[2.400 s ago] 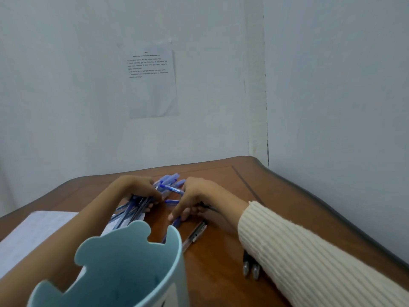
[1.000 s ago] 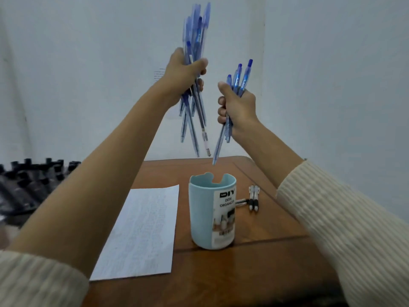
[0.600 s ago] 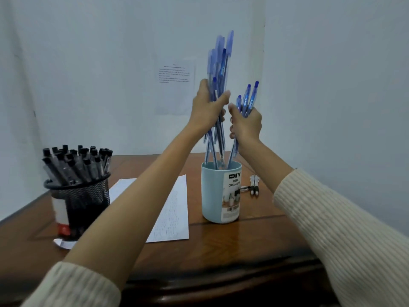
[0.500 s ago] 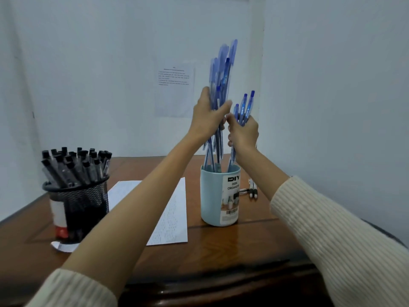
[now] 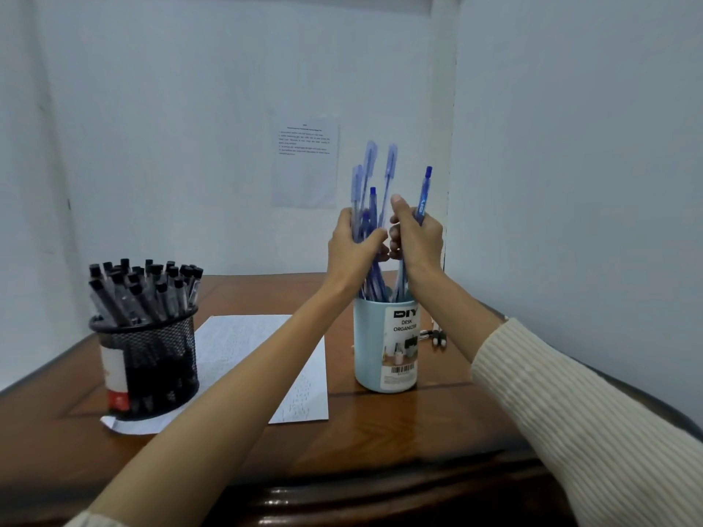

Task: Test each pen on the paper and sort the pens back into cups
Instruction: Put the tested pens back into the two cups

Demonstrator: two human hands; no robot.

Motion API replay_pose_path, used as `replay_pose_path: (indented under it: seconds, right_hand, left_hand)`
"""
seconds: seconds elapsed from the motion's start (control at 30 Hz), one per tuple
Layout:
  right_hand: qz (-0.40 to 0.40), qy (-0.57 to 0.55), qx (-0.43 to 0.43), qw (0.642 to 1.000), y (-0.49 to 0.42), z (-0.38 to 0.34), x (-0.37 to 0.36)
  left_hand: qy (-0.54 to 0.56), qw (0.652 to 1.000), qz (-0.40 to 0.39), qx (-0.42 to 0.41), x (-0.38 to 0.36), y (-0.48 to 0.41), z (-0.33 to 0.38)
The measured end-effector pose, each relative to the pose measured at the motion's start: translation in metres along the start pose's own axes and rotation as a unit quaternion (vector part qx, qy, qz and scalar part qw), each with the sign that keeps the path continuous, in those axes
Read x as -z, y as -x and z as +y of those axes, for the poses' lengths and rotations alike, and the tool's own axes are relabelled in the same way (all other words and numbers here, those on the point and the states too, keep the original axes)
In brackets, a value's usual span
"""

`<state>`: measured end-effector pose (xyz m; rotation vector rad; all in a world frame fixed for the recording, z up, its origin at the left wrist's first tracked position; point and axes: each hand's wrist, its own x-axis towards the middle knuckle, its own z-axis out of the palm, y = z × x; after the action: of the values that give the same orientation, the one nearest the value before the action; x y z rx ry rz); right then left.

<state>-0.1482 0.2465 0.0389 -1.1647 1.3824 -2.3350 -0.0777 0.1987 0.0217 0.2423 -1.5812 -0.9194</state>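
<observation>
Black mesh cup, far left of the blue cup, crammed with black-capped pens: that sort looks finished. The paper lies flat between the two cups, handy for test strokes. Above the blue cup, the left hand wraps a bundle of blue pens, upright, tips already inside the rim so they drop straight. The right hand, just right of it, grips a few more, also aimed down into the cup. Loose pens lie on the table just right of the cup, with the wall close by, so it's tight there. The open room is in front of the cup, toward the near edge.
</observation>
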Motion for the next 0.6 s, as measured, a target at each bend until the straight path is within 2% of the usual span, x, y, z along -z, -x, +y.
replay_pose_path:
  seconds: [0.23, 0.37, 0.43, 0.6]
  right_hand:
    - [-0.019, 0.02, -0.018, 0.999, 0.007, -0.004, -0.005]
    - [0.014, 0.042, 0.008, 0.999, 0.006, -0.002, -0.003]
    - [0.011, 0.038, -0.008, 0.999, 0.002, -0.001, -0.002]
    - [-0.096, 0.031, -0.076, 0.992, -0.003, -0.01, 0.0]
  left_hand:
    - [0.085, 0.996, 0.011, 0.035, 0.004, 0.005, -0.004]
    - [0.102, 0.995, -0.006, 0.016, 0.005, 0.007, -0.004]
    - [0.096, 0.995, -0.023, 0.006, 0.005, 0.008, -0.004]
    - [0.067, 0.995, -0.076, 0.0, 0.008, 0.009, -0.002]
